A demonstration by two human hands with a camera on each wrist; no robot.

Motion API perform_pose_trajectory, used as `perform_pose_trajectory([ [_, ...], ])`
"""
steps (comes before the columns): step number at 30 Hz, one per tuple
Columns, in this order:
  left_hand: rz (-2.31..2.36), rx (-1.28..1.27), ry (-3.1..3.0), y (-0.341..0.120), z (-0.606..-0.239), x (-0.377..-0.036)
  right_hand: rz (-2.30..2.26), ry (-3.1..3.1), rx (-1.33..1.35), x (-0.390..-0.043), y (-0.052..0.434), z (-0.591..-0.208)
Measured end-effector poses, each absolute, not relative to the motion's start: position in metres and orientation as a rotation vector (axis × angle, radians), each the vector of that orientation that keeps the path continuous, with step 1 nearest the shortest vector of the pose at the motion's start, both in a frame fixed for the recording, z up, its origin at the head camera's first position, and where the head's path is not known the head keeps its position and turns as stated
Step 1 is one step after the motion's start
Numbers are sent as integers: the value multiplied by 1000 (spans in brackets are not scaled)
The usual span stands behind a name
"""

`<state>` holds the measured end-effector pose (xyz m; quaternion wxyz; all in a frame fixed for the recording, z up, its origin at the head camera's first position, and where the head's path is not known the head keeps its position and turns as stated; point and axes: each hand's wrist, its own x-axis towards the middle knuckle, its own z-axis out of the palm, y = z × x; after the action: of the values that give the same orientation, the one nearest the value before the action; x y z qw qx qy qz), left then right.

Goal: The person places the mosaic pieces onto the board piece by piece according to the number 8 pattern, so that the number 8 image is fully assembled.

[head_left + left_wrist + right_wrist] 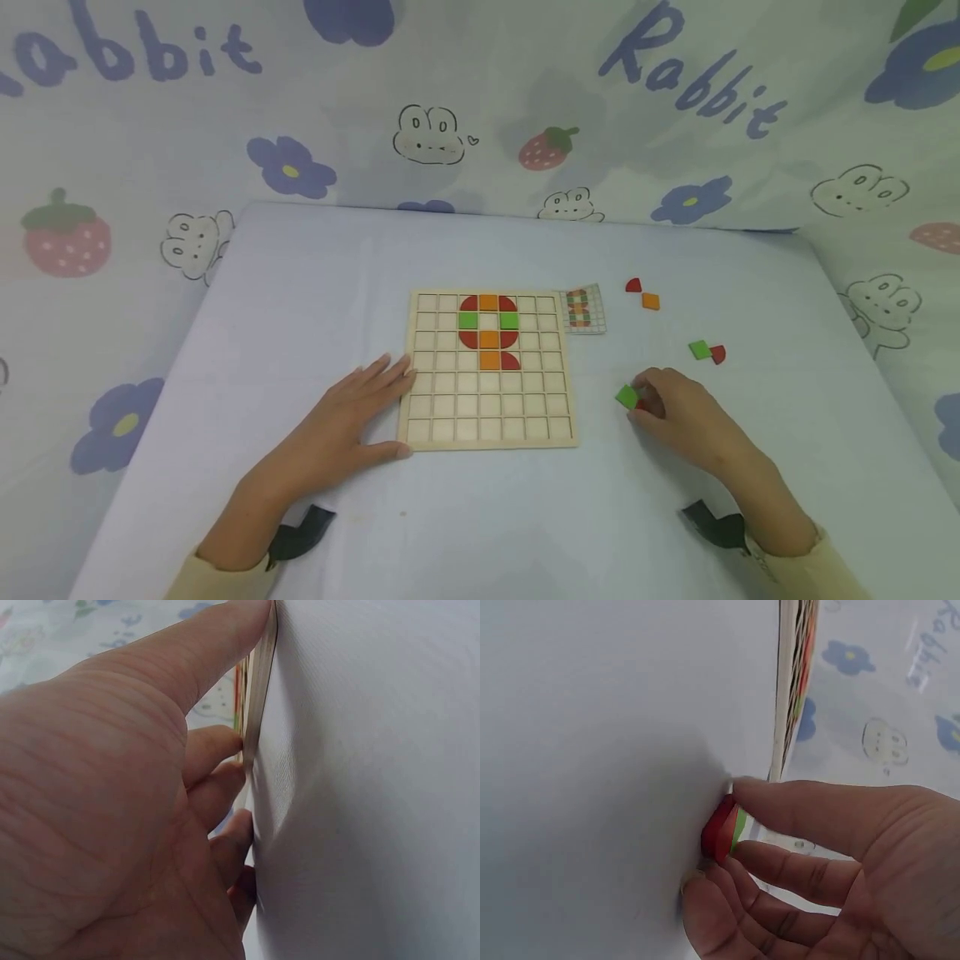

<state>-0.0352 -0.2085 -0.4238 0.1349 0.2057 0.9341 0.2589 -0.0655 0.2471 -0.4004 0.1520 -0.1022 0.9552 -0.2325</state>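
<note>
A wooden grid board [442, 408] lies flat, its upper squares filled with red quarter-round, orange and green square tiles. My left hand [341, 429] rests at the board's left edge, fingers and thumb spread against the frame; in the left wrist view the thumb is at the board's side. Right of the board, my right hand [686, 421] has its thumb and fingertips around a red quarter-round tile [718, 831], low at the tabletop. Against that tile sits a green square tile [627, 397], partly hidden by the fingers in the right wrist view.
A small pattern card [592, 310] lies against the board's upper right side. Farther right are a red quarter-round tile [633, 285] beside an orange square [651, 302], and a green square [700, 350] touching another red quarter-round [717, 354]. A printed cloth [480, 92] hangs behind the table.
</note>
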Motion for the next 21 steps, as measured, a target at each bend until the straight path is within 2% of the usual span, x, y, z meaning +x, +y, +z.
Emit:
perform_pose_trajectory([
  [7,744,597,2711,-209,-425,-35,-585,2802,-328,-78,226,-402],
  [21,744,592,2712,-208,-426,-34,-791,2653,-320,-92,212,-396],
])
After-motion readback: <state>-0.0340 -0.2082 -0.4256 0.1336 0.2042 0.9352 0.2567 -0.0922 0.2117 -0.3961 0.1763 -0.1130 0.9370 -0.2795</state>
